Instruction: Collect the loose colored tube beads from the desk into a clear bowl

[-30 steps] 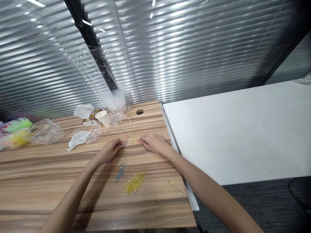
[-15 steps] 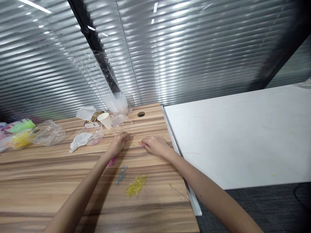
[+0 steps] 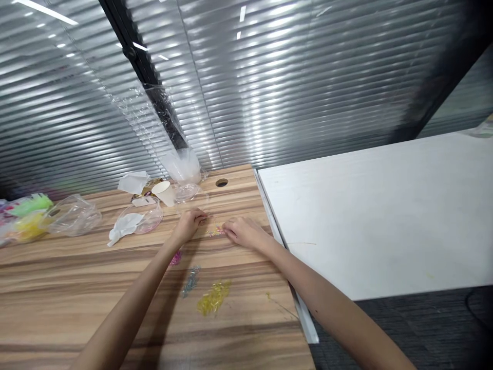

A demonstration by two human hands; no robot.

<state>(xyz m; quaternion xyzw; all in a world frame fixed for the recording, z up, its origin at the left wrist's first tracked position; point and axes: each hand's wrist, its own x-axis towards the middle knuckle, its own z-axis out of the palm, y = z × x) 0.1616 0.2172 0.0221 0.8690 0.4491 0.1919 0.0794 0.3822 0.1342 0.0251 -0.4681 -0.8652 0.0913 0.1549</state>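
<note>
My left hand [image 3: 191,224] is over the wooden table, its fingers bent together in a pinch; whatever is between them is too small to make out. Across from it, my right hand [image 3: 242,231] has its fingertips pressed together at the edge of a small scatter of pink and yellow bits [image 3: 216,232]. Whether it grips any of them is hidden. Beside my left forearm shows a pink pile [image 3: 175,258], partly covered by the arm. Closer to me lie a blue-grey pile of short strips [image 3: 190,281] and a larger yellow pile of short strips [image 3: 214,297].
A paper cup [image 3: 164,193], a clear plastic lid [image 3: 187,193], a white tissue [image 3: 125,227] and a whitish plastic bag [image 3: 184,167] stand towards the back. Clear packaging [image 3: 75,216] and colourful bags [image 3: 31,218] lie left. A white table [image 3: 365,216] adjoins on the right.
My left hand's fingers have drawn together and shifted slightly away from the pink and yellow bits. My right hand stays nearly in place. The view has shifted a little.
</note>
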